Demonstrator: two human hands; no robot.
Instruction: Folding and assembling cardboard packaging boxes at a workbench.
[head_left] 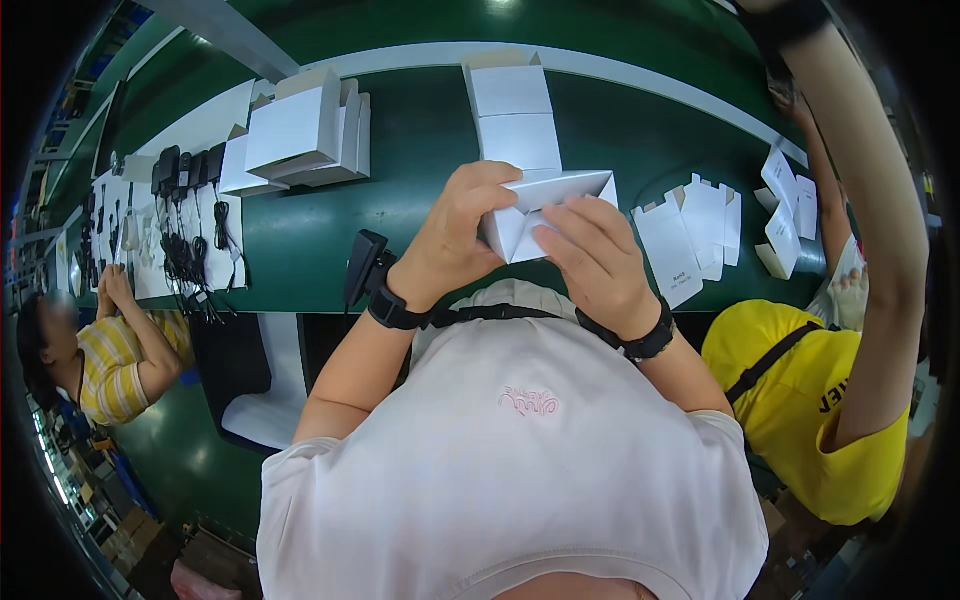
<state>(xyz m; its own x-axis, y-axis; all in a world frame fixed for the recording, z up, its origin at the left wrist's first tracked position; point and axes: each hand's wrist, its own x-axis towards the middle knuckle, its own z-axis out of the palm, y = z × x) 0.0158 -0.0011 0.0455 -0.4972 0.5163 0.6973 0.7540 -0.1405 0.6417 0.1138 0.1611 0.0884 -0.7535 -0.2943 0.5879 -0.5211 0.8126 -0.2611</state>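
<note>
Nearest us, our pale shirt (pixel 520 450) bulks up to the table's near edge, and both forearms, with dark bands at the wrists, reach over it. Our left hand (pixel 460 235) is closed on the left side of a white carton (pixel 514 236), fingers over its upper corner and thumb below. Our right hand (pixel 600 260) has its fingers bent into the carton's open mouth; its thumb is hidden, so we cannot tell whether it grips. The carton is in front of our chest, over the table.

To the left of our hands, a broad stretch of the green table (pixel 300 235) gives room to swing; to the right, a narrower strip ends at flattened cartons (pixel 700 225), some overlapping. Just beyond our carton, a pair of white boxes (pixel 517 140) limits the room ahead. Farther right stand partly folded cartons (pixel 785 225); to the far left, black cables (pixel 185 260) and adapters (pixel 178 172) lie on a white sheet, some cable ends hanging past the edge. Stacked boxes (pixel 295 130) sit ahead on the left.

A pale strip (pixel 620 82) borders the far side. A co-worker in yellow (pixel 800 400) raises an arm at our right; another in stripes (pixel 130 365) works at our left, above a green floor (pixel 190 460).
</note>
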